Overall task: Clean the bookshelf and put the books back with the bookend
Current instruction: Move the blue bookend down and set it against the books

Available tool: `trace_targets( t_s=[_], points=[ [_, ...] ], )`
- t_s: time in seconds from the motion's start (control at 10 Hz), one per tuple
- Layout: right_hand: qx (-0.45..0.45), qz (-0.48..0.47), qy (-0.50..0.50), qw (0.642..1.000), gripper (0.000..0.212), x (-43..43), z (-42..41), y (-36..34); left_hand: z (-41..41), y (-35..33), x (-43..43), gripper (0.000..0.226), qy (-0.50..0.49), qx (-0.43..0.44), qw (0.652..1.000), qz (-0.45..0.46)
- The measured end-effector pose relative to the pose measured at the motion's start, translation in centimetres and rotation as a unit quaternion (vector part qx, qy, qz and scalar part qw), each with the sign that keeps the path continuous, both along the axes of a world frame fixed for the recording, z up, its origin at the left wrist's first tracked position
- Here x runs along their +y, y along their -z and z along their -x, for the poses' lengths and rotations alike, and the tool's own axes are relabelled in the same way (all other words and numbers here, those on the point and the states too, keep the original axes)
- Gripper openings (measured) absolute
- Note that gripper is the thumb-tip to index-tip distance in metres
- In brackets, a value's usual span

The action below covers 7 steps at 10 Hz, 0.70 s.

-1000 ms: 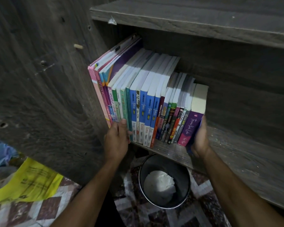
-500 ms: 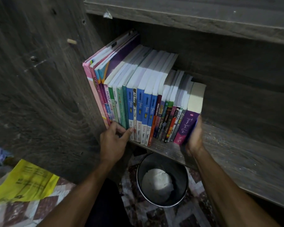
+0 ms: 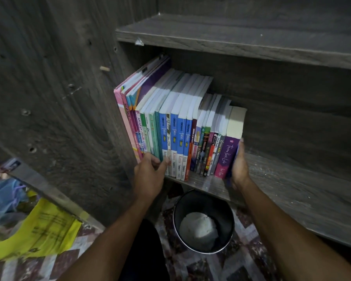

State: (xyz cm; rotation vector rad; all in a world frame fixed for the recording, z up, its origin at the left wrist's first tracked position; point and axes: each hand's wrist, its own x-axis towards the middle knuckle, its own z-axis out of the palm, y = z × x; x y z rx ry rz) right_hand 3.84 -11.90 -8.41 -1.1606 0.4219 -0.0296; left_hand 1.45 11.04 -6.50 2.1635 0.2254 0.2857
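step: square the row | books (image 3: 176, 128) upright at shelf (image 3: 292, 185) left end | left hand (image 3: 148, 175) fingers (image 3: 155, 160) loose, touching spines | right hand (image 3: 239, 169) flat, pressing mostly hidden blue bookend (image 3: 229, 175) against purple book (image 3: 226, 155) | tip: tap spines flush, slide bookend snug

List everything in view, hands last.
books: one row, mixed colours, upright at shelf's left end
purple book: 1, right end of row
blue sliver: 1, between purple book and right hand; possibly the bookend
shelf: grey wood
bin: 1, black, on floor below shelf, white wad inside
bag: 1, yellow, floor, lower left
cloth: blue, left edge
left hand: on lower spines of green and blue books
right hand: flat against row's right end
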Motion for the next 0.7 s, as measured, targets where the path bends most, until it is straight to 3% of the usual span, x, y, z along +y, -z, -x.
trace_targets(
  t_s=[0.2,0.5,0.7],
  points=[
    [0.030,0.085,0.023,0.996,0.054,-0.8,0.7,-0.7,1.2,-0.2,-0.2,0.012,0.063,0.013,0.996,-0.062],
    [-0.028,0.273,0.025,0.961,0.032,-0.3,4.1,-1.6,2.9,-0.9,-2.3,0.023,0.140,0.003,0.988,-0.059],
    [-0.023,0.322,0.014,0.946,0.038,-0.9,6.5,-1.5,4.4,-1.1,-3.6,0.011,0.176,-0.036,0.982,-0.058]
  ],
)
